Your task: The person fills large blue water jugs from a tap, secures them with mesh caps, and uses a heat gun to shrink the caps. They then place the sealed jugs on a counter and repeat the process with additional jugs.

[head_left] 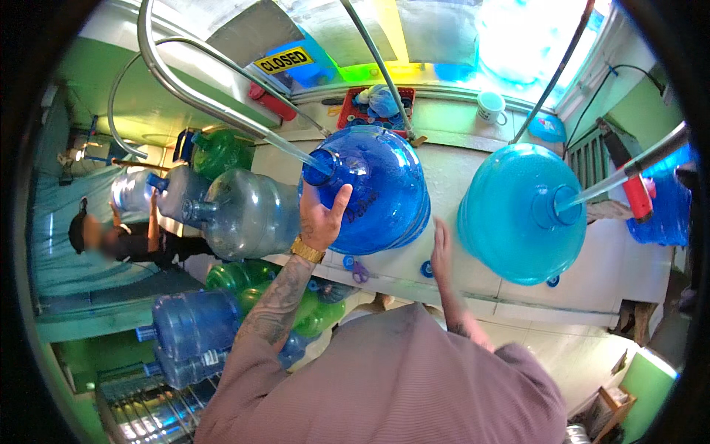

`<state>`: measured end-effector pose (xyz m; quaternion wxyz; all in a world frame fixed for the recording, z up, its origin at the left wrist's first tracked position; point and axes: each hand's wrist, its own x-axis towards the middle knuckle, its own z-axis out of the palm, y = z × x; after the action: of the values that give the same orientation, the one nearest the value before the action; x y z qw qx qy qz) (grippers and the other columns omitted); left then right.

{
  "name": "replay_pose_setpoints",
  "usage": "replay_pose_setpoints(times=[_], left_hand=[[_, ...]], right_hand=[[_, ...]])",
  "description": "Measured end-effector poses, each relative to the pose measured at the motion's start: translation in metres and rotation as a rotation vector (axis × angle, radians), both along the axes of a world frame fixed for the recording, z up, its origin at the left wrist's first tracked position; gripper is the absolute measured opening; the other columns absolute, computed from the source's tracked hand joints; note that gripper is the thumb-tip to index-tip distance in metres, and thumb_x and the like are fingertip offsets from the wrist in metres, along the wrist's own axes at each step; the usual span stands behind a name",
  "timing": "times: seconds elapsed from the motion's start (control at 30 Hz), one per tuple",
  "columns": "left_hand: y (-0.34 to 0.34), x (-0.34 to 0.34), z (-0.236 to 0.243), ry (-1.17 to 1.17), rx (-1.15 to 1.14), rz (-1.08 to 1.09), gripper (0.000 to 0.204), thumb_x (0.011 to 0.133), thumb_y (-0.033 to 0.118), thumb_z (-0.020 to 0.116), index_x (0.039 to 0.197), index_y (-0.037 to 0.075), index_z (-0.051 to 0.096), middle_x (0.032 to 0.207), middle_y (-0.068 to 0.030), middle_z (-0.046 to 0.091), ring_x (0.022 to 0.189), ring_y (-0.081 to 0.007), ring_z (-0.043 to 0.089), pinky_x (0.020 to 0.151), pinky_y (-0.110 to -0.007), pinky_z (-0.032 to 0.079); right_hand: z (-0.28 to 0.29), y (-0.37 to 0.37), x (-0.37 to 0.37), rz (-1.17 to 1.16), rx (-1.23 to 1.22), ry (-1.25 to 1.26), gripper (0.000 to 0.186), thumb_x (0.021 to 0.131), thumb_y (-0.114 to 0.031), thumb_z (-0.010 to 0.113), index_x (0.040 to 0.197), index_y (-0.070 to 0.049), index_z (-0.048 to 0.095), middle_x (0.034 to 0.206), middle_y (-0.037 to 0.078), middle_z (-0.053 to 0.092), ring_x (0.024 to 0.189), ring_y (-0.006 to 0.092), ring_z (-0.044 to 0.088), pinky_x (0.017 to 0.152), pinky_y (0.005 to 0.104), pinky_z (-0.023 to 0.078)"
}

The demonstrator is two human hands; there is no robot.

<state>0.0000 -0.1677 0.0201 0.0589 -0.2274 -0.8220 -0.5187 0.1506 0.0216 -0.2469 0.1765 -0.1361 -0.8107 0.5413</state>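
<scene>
A dark blue water jug (381, 170) stands upright on the white tiled counter (444, 288), with a metal-and-clear filling tube in its neck. My left hand (318, 218) grips the jug just below the neck, its thumb spread and fingertips partly hidden. My right hand (444, 251) is open, fingers extended, beside the jug's right side. Farther right stands a light turquoise jug (503, 214) with another tube (617, 177) in its neck. Small blue caps (427, 268) and purple scissors (359, 272) lie near the front edge.
A co-worker (148, 244) at left handles jugs near a large clear jug (248, 222). Blue and green jugs (188, 325) are stacked at lower left. A red basket (351, 103) and white mug (489, 107) sit at the back. Metal pipes (207, 103) cross above the counter.
</scene>
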Motion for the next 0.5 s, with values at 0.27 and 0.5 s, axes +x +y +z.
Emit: replay_pose_setpoints(times=[0.27,0.5], left_hand=[[-0.109,0.004,0.038,0.193,0.008,0.088,0.075,0.1,0.033,0.06,0.153,-0.001,0.021,0.158,-0.0196,0.029,0.147,-0.0307,0.028,0.121,-0.044,0.018],[-0.266,0.013,0.046,0.229,0.03,0.565,0.053,0.105,0.011,0.046,0.152,0.0,0.026,0.155,-0.0207,0.035,0.142,-0.0305,0.037,0.118,-0.042,0.028]], right_hand=[[0.034,0.067,-0.272,0.047,0.046,0.13,0.044,0.103,-0.031,0.051,0.132,0.001,0.058,0.124,0.016,0.066,0.115,0.024,0.061,0.101,0.0344,0.046],[-0.009,0.084,-0.243,0.011,0.131,-0.143,0.046,0.102,-0.032,0.053,0.131,0.003,0.057,0.122,0.016,0.065,0.11,0.0233,0.062,0.097,0.0347,0.048]])
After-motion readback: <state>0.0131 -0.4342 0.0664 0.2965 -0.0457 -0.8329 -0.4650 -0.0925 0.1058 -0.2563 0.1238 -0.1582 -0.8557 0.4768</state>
